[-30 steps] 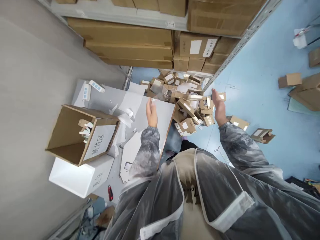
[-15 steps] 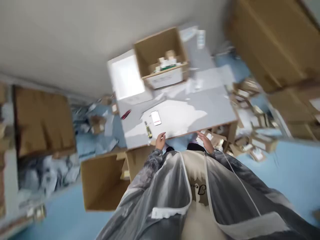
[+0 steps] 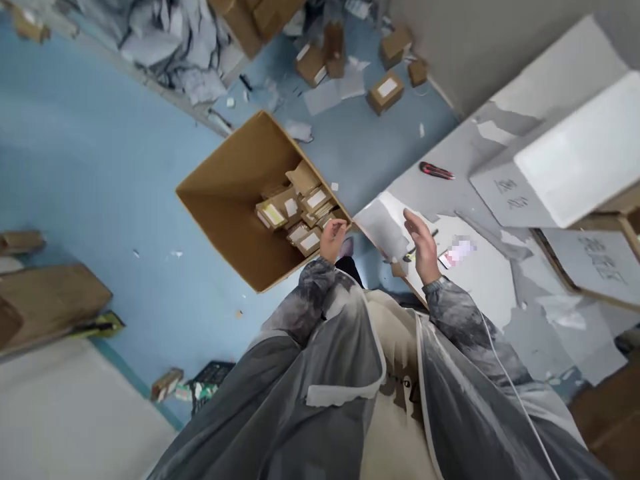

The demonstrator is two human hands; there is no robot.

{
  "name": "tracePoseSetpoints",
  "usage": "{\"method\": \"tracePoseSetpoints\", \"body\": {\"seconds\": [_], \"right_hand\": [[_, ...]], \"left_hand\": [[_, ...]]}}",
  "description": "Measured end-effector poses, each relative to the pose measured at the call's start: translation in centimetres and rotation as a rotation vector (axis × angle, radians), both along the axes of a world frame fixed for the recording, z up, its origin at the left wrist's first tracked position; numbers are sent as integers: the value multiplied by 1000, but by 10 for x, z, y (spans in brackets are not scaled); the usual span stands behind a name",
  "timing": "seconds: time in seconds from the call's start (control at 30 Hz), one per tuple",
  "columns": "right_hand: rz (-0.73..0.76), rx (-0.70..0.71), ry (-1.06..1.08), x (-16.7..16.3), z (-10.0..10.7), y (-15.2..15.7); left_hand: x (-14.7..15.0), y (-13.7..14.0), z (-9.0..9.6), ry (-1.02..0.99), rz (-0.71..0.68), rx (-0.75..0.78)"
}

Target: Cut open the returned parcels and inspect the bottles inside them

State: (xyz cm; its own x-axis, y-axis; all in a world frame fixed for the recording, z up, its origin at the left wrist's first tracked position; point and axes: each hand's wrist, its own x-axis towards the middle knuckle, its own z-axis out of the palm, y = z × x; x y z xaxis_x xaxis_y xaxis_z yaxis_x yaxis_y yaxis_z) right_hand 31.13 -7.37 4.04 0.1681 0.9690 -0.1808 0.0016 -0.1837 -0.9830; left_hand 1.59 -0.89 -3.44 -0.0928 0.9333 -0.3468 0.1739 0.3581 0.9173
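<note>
My left hand [image 3: 333, 241] is at the near right rim of a large open cardboard box [image 3: 220, 220], its fingers loosely bent and apart with nothing in them. Whether it touches the rim I cannot tell. Inside the box lie several small brown cartons [image 3: 311, 241] with white labels. My right hand [image 3: 424, 247], fingers stretched out and empty, hovers over the near edge of the table [image 3: 460, 143]. Beside it on the tabletop are a yellow-and-black cutter [image 3: 410, 256], partly hidden by the hand, and a phone [image 3: 457, 252] with a blurred screen.
A red-and-black cutter [image 3: 437, 171] lies near the table's left edge. Farther right stand a white box [image 3: 540, 187] and a cardboard box with a marked white panel [image 3: 595, 260]. Small cartons [image 3: 385, 93] and paper scraps litter the blue floor [image 3: 125, 167] beyond the large box.
My view has turned left, bringing the large cardboard box to the middle and the table to the right. My left hand has moved from the table edge to the box; my right is now over the table.
</note>
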Motion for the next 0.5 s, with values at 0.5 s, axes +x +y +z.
{"method": "tracePoseSetpoints", "body": {"seconds": [0.5], "right_hand": [[687, -267, 164, -316, -276, 230]], "left_hand": [[-304, 74, -211, 227, 752, -368]]}}
